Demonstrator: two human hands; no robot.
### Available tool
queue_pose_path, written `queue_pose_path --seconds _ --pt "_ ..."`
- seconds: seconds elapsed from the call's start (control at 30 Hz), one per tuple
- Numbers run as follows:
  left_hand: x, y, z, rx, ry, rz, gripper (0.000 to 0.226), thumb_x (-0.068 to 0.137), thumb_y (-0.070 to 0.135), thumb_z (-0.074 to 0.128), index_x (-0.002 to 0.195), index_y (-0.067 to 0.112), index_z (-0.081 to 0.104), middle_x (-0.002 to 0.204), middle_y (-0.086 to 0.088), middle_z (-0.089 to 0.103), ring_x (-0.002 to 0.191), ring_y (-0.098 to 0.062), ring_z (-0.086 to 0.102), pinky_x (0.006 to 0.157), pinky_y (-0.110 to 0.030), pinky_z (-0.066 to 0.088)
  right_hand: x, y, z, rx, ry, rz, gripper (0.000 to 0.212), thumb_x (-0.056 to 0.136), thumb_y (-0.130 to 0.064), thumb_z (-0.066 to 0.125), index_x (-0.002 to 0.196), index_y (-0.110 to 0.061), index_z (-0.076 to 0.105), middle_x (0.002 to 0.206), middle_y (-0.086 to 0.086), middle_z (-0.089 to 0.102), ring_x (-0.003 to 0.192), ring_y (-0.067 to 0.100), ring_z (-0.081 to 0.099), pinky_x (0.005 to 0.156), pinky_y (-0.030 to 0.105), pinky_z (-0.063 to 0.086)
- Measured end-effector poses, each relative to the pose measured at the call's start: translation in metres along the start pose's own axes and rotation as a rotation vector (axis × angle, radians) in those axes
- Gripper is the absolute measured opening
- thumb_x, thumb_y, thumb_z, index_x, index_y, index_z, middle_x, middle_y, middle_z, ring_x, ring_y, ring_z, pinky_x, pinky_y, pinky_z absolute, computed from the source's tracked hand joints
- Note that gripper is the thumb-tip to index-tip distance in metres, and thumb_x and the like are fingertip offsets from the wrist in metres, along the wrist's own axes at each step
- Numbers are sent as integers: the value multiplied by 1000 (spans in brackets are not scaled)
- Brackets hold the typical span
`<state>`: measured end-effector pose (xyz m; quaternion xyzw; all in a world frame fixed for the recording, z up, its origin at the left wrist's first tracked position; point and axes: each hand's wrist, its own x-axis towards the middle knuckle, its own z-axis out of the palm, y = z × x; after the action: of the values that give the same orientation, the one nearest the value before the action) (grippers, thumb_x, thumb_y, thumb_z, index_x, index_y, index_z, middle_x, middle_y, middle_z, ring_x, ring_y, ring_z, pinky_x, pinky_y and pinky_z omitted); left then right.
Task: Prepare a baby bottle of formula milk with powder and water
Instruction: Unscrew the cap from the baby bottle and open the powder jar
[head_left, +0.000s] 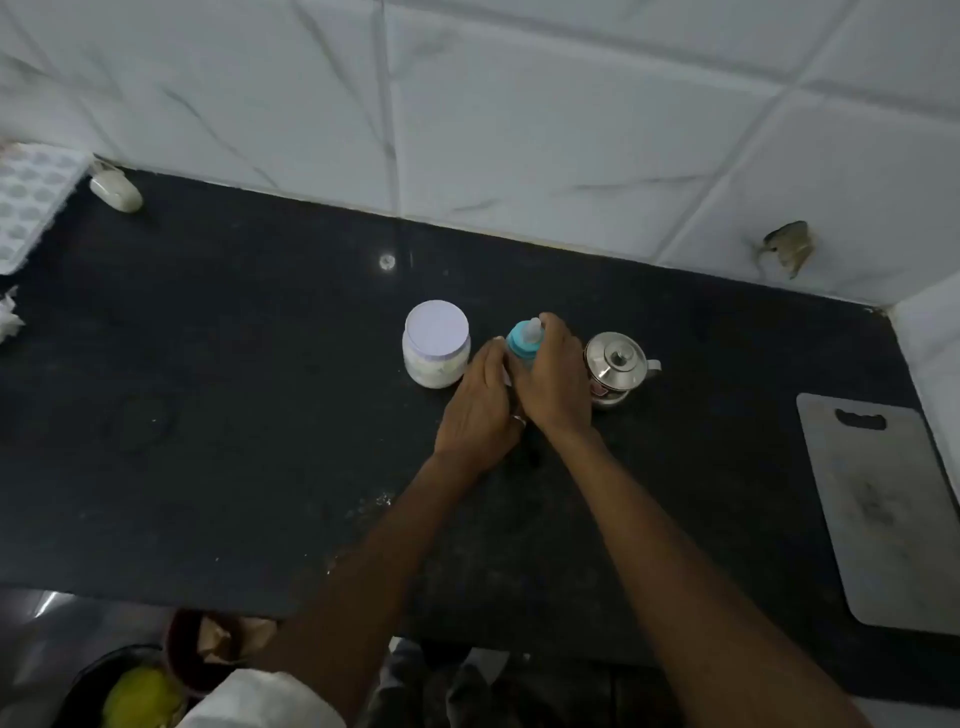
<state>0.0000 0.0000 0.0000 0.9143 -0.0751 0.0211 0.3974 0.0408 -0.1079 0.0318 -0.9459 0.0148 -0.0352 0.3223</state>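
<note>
Teal-collared baby bottle (521, 344), clasped by left hand (480, 410) and right hand (557, 379), may topple onto steel pot (616, 365) beside the grip if jerked.

You're looking down on a dark stone countertop (208, 415), dull in low light, with one small bright glint (386, 261) near its back edge. Behind it runs a wall of white marbled tiles (519, 104); one tile on your right has a chipped hole (787, 247). A side wall (930, 332) closes the right corner. A grey cutting board (893, 519) lies flat at your right, a white ice tray (31, 202) far left.
</note>
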Motion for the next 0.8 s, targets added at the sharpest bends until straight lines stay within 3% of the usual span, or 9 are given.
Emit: queue_pose_path --seconds 0.27,0.43,0.6,0.7,0.8 --pt "13 -5 6 -51 -15 -77 90 90 22 73 158 0 18 164 -14 28 150 -25 33 117 -40 38 0 -4 -6 -15 18 -8 52 91 -35 72 132 -11 51 126 7 60 115 23 55 91 34 50" --pt "11 -3 4 -165 43 -147 74 85 32 73 146 18 35 141 3 54 125 -16 57 95 -47 55 -9 -9 -19 -6 17 2 46 88 -38 75 123 -13 58 120 6 58 107 17 57 88 30 50" --pt "1 0 1 -204 131 -94 55 88 21 76 135 13 49 131 -3 62 117 -18 62 94 -44 56 -20 -14 -35 -33 -6 -34 48 86 -46 76 119 -15 59 116 2 55 103 14 56 86 30 52" --pt "-5 -1 -1 -219 132 -94 55 85 16 80 132 14 51 128 -3 65 115 -18 64 94 -42 58 -22 -20 -46 -96 -39 -39 52 86 -56 72 116 -15 61 111 1 55 98 14 56 79 26 47" --pt "-9 -1 -4 -217 140 -67 56 83 10 80 131 13 52 127 -4 66 114 -18 65 93 -39 58 -21 -27 -54 -170 -99 -65 52 89 -53 70 120 -11 62 116 6 56 102 17 57 79 25 44"
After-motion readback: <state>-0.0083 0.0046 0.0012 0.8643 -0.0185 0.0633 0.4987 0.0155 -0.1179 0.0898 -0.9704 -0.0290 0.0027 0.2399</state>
